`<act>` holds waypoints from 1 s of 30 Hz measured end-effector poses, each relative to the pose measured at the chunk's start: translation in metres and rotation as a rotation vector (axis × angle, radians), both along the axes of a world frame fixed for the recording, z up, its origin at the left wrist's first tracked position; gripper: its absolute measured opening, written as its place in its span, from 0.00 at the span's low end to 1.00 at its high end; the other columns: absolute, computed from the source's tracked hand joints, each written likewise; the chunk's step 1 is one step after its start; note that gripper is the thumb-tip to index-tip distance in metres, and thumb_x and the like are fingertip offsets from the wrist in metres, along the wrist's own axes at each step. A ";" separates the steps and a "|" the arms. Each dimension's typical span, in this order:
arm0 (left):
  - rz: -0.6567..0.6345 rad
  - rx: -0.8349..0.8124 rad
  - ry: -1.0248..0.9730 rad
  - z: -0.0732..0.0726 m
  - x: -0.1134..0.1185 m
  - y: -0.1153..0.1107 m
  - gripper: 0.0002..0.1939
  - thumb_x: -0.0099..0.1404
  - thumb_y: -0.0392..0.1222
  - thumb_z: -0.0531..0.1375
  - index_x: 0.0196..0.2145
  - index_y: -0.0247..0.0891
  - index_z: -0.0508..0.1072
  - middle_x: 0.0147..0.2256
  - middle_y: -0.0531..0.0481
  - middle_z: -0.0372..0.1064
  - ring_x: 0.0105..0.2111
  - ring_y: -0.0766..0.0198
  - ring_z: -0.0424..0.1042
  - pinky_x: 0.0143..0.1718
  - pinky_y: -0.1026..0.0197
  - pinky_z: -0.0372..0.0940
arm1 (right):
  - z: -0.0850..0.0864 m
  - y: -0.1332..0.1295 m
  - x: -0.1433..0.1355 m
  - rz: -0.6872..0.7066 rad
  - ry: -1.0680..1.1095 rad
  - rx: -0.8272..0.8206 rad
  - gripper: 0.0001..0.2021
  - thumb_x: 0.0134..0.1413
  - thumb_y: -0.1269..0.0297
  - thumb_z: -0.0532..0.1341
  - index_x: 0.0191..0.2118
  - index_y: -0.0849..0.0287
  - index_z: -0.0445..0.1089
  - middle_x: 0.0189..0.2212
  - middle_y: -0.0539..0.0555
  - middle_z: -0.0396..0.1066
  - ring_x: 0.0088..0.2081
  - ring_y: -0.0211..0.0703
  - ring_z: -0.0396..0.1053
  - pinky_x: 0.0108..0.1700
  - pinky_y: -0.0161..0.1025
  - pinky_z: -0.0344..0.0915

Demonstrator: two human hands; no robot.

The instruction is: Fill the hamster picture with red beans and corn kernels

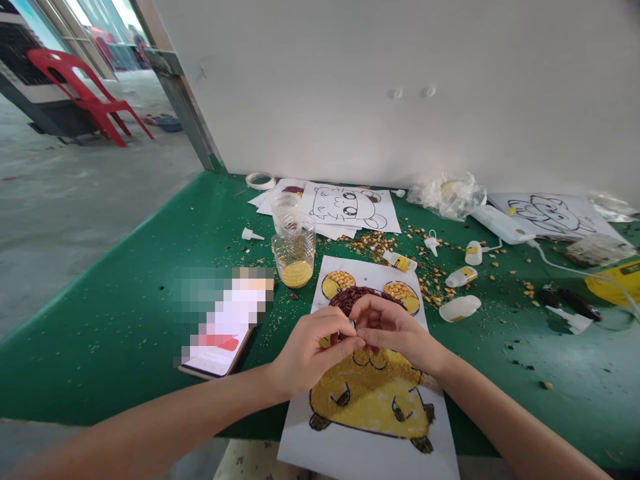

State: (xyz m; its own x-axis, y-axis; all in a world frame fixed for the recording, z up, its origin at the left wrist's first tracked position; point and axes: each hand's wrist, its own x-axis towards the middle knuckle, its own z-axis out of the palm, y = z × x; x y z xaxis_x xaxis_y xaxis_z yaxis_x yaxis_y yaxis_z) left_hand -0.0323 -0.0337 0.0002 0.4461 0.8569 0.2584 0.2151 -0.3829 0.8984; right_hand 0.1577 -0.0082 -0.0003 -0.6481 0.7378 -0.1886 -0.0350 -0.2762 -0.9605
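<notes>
My left hand [320, 347] and my right hand [390, 330] meet over the middle of a sheet with a seed picture [370, 393] of an animal. The fingertips of both are pinched together and touch; whatever sits between them, if anything, is too small to make out. Yellow grains fill the animal's body, dark red beans [353, 298] cover the top of its head, and corn kernels [400, 291] lie in the ears. My hands hide part of the face. Left of the sheet stands a clear plastic cup [296, 257] holding yellow grains.
A phone [225, 327] lies at the left on the green table [125, 300]. Several small glue bottles [460, 308] and scattered seeds [373, 245] are to the right and behind. Line drawings [345, 208], a crumpled plastic bag [450, 195] and a white power bank [503, 223] with a cable lie by the white panel.
</notes>
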 end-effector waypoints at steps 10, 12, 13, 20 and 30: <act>0.001 0.029 -0.069 0.002 0.001 0.001 0.08 0.64 0.38 0.57 0.28 0.34 0.72 0.27 0.50 0.66 0.29 0.67 0.64 0.32 0.66 0.59 | 0.000 0.003 0.002 0.005 0.097 -0.062 0.09 0.51 0.64 0.64 0.37 0.59 0.66 0.26 0.47 0.66 0.25 0.29 0.63 0.26 0.27 0.62; 0.013 0.028 -0.076 0.001 0.001 0.000 0.08 0.64 0.37 0.57 0.29 0.34 0.72 0.27 0.51 0.65 0.29 0.68 0.64 0.32 0.66 0.59 | 0.001 0.003 0.002 0.004 0.109 -0.070 0.08 0.51 0.65 0.64 0.37 0.59 0.66 0.26 0.47 0.66 0.25 0.29 0.64 0.26 0.27 0.62; 0.021 0.027 -0.076 0.001 0.001 0.000 0.08 0.64 0.37 0.57 0.28 0.34 0.72 0.27 0.51 0.65 0.29 0.68 0.64 0.32 0.66 0.59 | 0.002 0.003 0.003 0.006 0.114 -0.069 0.08 0.51 0.65 0.64 0.37 0.59 0.66 0.26 0.47 0.67 0.25 0.29 0.64 0.27 0.27 0.62; 0.038 0.021 -0.067 0.003 0.001 0.001 0.08 0.65 0.37 0.55 0.30 0.35 0.71 0.28 0.51 0.65 0.30 0.68 0.64 0.34 0.66 0.59 | 0.004 0.003 0.004 0.014 0.121 -0.048 0.06 0.54 0.65 0.62 0.37 0.60 0.66 0.25 0.49 0.68 0.25 0.30 0.65 0.27 0.27 0.61; 0.028 -0.048 0.002 0.004 0.001 0.001 0.10 0.68 0.38 0.50 0.35 0.36 0.71 0.32 0.49 0.68 0.34 0.66 0.66 0.37 0.65 0.60 | 0.003 0.002 0.003 -0.062 0.040 0.119 0.06 0.56 0.62 0.59 0.38 0.58 0.66 0.25 0.48 0.67 0.25 0.31 0.63 0.27 0.29 0.61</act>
State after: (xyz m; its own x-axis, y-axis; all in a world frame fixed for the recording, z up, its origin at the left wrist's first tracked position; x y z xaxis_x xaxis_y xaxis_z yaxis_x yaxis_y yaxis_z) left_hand -0.0311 -0.0331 0.0038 0.4221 0.8806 0.2154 0.2273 -0.3328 0.9152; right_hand 0.1603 -0.0066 0.0026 -0.6056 0.7925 -0.0721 -0.0878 -0.1566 -0.9838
